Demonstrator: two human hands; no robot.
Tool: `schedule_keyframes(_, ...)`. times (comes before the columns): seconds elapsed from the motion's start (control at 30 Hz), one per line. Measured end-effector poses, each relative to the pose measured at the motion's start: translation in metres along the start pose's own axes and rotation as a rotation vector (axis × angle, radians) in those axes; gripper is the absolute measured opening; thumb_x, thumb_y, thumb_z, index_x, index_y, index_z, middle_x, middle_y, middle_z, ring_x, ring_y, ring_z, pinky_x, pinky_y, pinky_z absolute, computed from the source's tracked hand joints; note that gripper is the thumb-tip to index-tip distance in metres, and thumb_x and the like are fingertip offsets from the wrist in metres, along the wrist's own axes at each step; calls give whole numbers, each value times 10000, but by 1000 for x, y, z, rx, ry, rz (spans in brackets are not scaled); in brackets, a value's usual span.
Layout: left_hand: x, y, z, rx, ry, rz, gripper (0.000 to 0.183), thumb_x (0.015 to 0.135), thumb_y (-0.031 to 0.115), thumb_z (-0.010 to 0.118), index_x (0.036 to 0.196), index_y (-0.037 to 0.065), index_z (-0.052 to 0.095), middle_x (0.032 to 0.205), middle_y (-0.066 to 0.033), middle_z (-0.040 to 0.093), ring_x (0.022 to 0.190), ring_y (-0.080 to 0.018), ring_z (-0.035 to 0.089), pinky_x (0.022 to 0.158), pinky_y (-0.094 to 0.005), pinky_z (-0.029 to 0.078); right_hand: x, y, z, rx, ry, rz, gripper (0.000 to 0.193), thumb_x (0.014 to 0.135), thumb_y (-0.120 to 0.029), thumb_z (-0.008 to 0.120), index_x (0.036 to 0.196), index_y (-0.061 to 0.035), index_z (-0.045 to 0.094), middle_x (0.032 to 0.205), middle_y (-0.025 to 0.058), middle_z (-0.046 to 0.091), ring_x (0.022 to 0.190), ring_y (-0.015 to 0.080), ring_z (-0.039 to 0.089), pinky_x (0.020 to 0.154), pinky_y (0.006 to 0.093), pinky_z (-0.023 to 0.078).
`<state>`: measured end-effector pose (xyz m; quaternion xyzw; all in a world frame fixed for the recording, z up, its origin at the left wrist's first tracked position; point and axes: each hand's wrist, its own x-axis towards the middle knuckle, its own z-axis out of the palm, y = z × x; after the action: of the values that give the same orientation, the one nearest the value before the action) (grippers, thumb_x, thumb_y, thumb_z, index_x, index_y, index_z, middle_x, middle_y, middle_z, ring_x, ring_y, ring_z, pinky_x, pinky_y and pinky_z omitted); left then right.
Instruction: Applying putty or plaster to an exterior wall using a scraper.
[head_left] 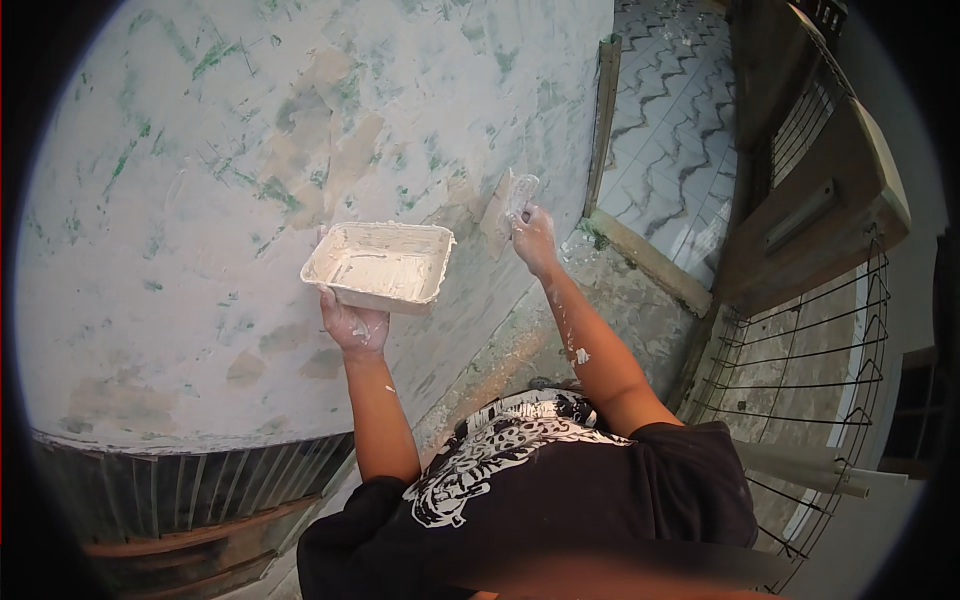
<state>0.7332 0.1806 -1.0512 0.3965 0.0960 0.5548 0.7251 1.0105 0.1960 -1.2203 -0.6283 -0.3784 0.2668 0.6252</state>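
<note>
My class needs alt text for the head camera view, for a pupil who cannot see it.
A person's left hand holds a shallow rectangular tub coated inside with cream paste, while the right hand grips a flat tool close to a patchy whitish wall with green marks. White tiles with wavy dark lines show at upper right.

The plastic-looking tub (378,299) is smeared with creamy, matt paste (392,268); the plastered wall (230,210) at left looks matt, roughly patched. Far right, smooth, glossy tiles (668,130); near, a matt cloth T-shirt (600,490).
</note>
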Motion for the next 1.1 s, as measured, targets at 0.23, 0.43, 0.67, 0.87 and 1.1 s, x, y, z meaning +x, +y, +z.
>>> schedule_keyframes(0.23,-24,16,9,20,82,46,919,848,435,684,1567,199,164,1526,-94,337,1375,-327,366,1097,-533,369,67,32,11,564,93,563,172,909,-72,537,929,60,645,967,142,674,846,297,680,647,420,536)
schedule_keyframes(0.43,-50,51,-10,191,171,160,898,867,421,662,1569,182,154,1525,-106,335,1371,-325,374,1116,-514,349,35,-96,61,116,-25,105,206,899,-50,571,1038,75,659,912,138,693,803,161,642,694,304,497)
schedule_keyframes(0.67,-33,42,-12,43,276,200,751,927,441,589,1516,101,270,1485,-126,387,1350,-324,401,1109,-499,359,-25,-196,13,592,-408,-98,220,931,-64,582,1079,83,655,921,85,704,813,112,627,747,269,494)
schedule_keyframes(0.87,-16,45,6,-80,236,207,573,1023,451,400,1408,27,410,1330,-165,546,1171,-310,584,984,-465,491,-59,-195,-4,481,-443,-123,246,948,-86,581,1135,71,615,993,91,683,863,100,619,777,276,499)
schedule_keyframes(1.1,-9,41,7,134,67,124,641,1042,469,321,1511,34,276,1431,-163,457,1257,-278,520,1054,-426,431,-73,-214,3,191,-491,-186,261,944,-91,578,1167,43,551,969,131,676,849,128,638,767,301,504)
